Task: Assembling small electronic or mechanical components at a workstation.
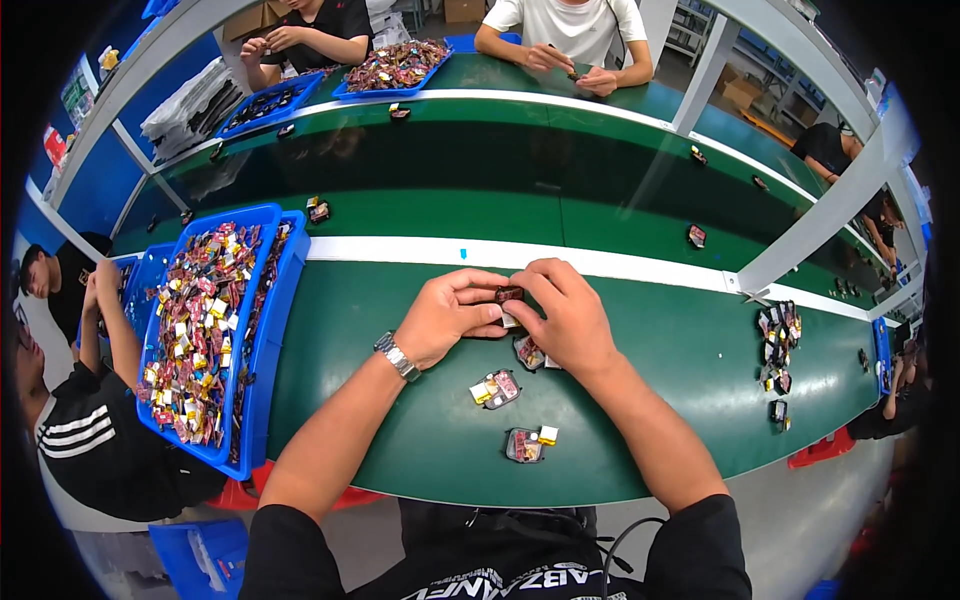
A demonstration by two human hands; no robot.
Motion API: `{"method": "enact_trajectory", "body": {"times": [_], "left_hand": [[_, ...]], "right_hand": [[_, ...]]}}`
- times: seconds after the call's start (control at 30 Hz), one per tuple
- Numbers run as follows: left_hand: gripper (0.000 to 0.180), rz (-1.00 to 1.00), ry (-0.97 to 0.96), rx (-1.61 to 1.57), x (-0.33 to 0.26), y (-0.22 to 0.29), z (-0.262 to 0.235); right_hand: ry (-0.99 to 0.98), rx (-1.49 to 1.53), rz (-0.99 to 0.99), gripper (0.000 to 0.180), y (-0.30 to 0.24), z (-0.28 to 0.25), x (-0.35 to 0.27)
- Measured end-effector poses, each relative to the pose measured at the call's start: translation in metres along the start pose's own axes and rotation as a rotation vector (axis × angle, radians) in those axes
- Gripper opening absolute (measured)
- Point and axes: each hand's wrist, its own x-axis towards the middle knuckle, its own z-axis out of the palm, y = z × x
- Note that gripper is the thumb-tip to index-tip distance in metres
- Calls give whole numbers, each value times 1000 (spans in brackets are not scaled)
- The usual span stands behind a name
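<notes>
Over the middle of the green bench, my left hand and my right hand meet around a small dark plastic case with a red board and a white part. Fingers and thumbs of both hands are closed on its sides. Under my right hand, a similar open case lies partly hidden. Nearer to me sit two more open black cases, one with a white block at its left and one with a white and yellow block at its upper right. Each holds a reddish circuit board.
At the left, a blue tray is heaped with small boards, stacked on another tray. A pile of assembled cases lies at the right. Beyond a white rail runs a green conveyor belt with scattered cases. Co-workers sit opposite and on both sides.
</notes>
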Motion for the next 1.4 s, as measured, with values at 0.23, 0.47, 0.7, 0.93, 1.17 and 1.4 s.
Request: {"method": "enact_trajectory", "body": {"times": [0.23,0.47,0.7,0.93,1.17,1.4], "left_hand": [[32,0,43,-18,-1,-1,3],[34,-4,48,-24,0,-1,4],[35,-21,33,31,-1,0,3],[35,-24,31,-5,-1,3,4],[33,38,77,36,-3,-3,8],[31,58,72,65,-1,-3,11]], "right_hand": [[12,-204,-206,13,1,4,-8],[-35,-132,-220,13,3,-5,-2],[-43,-128,-181,15,1,-3,-3],[-109,-39,-218,16,6,-9,-1],[-170,-169,-233,20,5,-14,1],[-221,-216,-248,14,7,-16,3]]}}
